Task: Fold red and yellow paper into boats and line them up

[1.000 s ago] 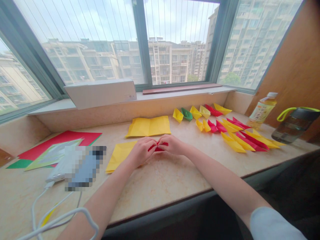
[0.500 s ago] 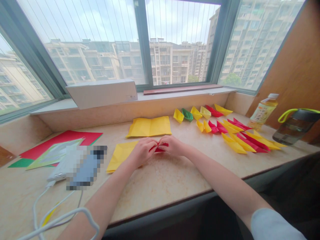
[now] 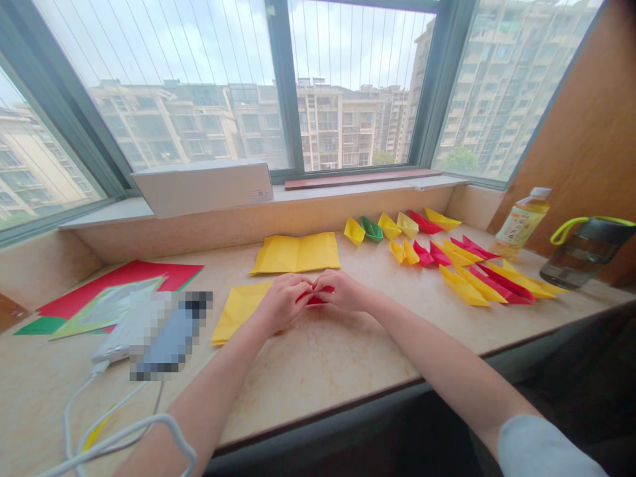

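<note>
Both hands meet at the middle of the counter around a small piece of folded red paper (image 3: 315, 300). My left hand (image 3: 288, 299) pinches its left side, and my right hand (image 3: 338, 291) grips the right side, fingertips nearly touching. Most of the red paper is hidden behind the fingers, so its folded shape is hard to tell. Beneath and beside my left hand lies a yellow folded sheet (image 3: 237, 311). Just beyond the hands is another creased yellow sheet (image 3: 298, 253).
Several folded paper boats (image 3: 464, 286) stand in rows at the right, near a drink bottle (image 3: 523, 222) and a dark tumbler (image 3: 581, 255). On the left are red paper (image 3: 124, 281), a blurred-out device (image 3: 171, 338) and white cables (image 3: 69, 411). A white box (image 3: 203, 189) rests on the sill.
Barely anything differs. Both hands stay on the red paper at the same spot, with only a slight shift of the fingers and of the camera view.
</note>
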A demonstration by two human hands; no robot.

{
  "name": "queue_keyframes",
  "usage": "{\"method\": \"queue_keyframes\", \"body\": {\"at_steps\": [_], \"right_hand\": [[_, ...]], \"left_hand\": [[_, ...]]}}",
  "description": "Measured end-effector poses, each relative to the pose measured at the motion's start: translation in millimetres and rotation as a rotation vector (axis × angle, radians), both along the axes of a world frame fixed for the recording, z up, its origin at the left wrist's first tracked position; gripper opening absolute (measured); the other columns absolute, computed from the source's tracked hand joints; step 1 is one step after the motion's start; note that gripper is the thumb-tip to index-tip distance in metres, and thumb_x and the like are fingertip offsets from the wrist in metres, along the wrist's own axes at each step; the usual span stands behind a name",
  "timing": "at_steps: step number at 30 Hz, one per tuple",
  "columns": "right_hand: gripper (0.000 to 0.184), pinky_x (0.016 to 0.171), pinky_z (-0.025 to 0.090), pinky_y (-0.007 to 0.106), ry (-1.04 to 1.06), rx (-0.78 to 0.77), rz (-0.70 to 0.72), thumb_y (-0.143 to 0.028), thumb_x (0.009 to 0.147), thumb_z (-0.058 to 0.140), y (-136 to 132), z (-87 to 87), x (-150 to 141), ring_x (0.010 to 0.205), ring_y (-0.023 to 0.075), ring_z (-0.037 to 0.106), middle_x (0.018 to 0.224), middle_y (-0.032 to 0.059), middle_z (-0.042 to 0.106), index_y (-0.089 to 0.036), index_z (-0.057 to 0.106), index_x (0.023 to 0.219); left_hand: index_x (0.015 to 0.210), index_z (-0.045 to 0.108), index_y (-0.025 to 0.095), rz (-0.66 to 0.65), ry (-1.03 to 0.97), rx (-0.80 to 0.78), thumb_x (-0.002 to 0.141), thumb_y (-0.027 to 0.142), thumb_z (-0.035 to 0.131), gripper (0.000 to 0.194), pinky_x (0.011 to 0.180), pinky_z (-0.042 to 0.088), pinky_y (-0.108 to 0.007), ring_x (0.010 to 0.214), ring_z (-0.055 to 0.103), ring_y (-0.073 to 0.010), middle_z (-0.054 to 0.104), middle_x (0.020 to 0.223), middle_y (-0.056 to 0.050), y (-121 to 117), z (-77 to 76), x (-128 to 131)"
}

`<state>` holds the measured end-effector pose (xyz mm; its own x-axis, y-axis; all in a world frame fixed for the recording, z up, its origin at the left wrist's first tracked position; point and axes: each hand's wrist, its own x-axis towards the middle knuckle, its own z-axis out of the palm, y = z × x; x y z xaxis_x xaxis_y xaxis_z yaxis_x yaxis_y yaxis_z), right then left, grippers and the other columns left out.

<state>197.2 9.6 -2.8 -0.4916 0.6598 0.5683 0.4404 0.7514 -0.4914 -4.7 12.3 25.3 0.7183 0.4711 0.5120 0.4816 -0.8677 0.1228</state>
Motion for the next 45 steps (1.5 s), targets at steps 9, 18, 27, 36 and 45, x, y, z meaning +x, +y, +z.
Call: {"method": "queue_keyframes", "body": {"at_steps": [9,18,27,36,45], "right_hand": [[0.016,0.078,0.046,0.027,-0.099,0.081,-0.023,-0.017,0.088,0.061,-3,8.0,-3,0.074,0.0144,0.061,0.076,0.0023,0.07,-0.019,0.071,0.076],[0.011,0.087,0.048,0.031,-0.008,0.104,-0.081,-0.02,0.086,0.065,-5,12.0,6,0.094,0.0179,0.065,0.101,0.0065,0.072,-0.021,0.075,0.091],[0.008,0.091,0.048,0.032,-0.074,0.046,-0.086,-0.016,0.084,0.065,-4,11.1,4,0.101,0.0181,0.063,0.103,0.0055,0.071,-0.02,0.072,0.084],[0.008,0.086,0.047,0.03,-0.043,0.129,-0.141,-0.015,0.084,0.063,-1,14.4,7,0.093,0.0177,0.062,0.097,0.0062,0.07,-0.019,0.07,0.081],[0.011,0.083,0.043,0.032,-0.159,0.238,-0.448,-0.019,0.086,0.062,0,29.0,17,0.088,0.0183,0.059,0.09,0.0059,0.067,-0.018,0.068,0.076]], "left_hand": [[0.09,0.069,0.021,-0.011,0.002,-0.023,0.088,0.019,0.055,0.014,0.084,0.049,-0.035,0.094,0.064,-0.0212,0.07,0.102,-0.007,0,2.0,0],[0.082,0.067,0.02,0.059,-0.036,0.004,0.092,0.023,0.051,0.019,0.087,0.048,-0.038,0.093,0.063,-0.0204,0.07,0.103,-0.006,4,-0.4,-5],[0.082,0.066,0.02,0.063,-0.023,0.007,0.091,0.024,0.053,0.016,0.087,0.048,-0.038,0.094,0.063,-0.0208,0.069,0.105,-0.006,5,-3.8,-3],[0.111,0.062,0.019,0.144,-0.159,0.05,0.093,0.029,0.049,0.024,0.091,0.048,-0.038,0.102,0.062,-0.0234,0.068,0.109,-0.01,13,-1.0,-14],[0.088,0.065,0.018,0.273,-0.25,0.126,0.094,0.03,0.044,0.024,0.089,0.05,-0.034,0.095,0.065,-0.0213,0.069,0.097,-0.008,42,-6.7,-43]]}}
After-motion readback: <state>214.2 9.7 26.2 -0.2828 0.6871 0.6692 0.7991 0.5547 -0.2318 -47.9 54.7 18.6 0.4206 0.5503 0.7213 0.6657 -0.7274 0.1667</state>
